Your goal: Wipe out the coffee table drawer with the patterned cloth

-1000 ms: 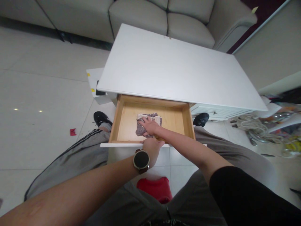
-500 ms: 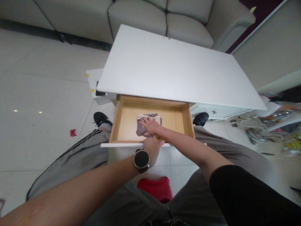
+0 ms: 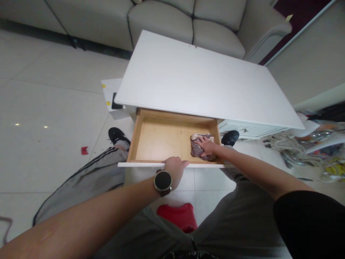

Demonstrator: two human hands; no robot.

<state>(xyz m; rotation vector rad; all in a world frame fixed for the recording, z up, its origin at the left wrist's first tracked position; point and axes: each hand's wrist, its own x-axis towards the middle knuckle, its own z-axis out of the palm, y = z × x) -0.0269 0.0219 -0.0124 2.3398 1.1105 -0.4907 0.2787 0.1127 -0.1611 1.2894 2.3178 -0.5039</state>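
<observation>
A wooden drawer (image 3: 159,138) with a white front stands pulled out from the white table (image 3: 205,75). My left hand (image 3: 174,169), below a wrist with a round watch, grips the top edge of the drawer front near its middle. Inside the drawer, at the right end of its bottom, lies a folded grey-brown and cream cloth (image 3: 196,149). My right hand (image 3: 207,146) is on top of this cloth, its fingers curved over it and pressing it down. Part of the cloth is hidden under the hand.
Beyond the table is a grey sofa (image 3: 161,21). A white box (image 3: 118,113) stands by the table's left side. On the floor are a red stool (image 3: 179,216) between my legs, a red scrap (image 3: 84,150) at left, and coiled cables (image 3: 283,144) with bags at right.
My right hand has slid the cloth from the middle of the drawer to its right end. My left hand has stayed on the drawer front.
</observation>
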